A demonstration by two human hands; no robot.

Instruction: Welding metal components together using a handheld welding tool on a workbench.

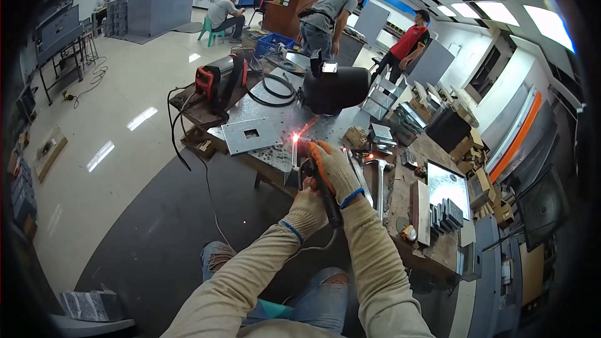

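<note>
A black angle grinder (330, 205) slants up from between my forearms, its cord trailing from the lower end. My right hand (336, 170), in a cream and orange work glove, is closed over its upper body. Lower and to the left, my gloved left hand (308, 206) is closed around the tool's near side; its fingers are partly hidden. A glowing spot and orange sparks show at the grinder's head, at the top of a narrow upright metal piece (294, 155) on the worktable's edge. Left of it lies a flat metal plate (241, 136) with a square cutout.
A red and black machine (216, 81) stands at the metal-topped table's (266, 111) back left, near coiled black cable (272, 91). A dark rounded object (336, 87) is beyond my hands. At right lie a hammer (380, 181) and stacked metal blocks (447, 216). Several people are farther back.
</note>
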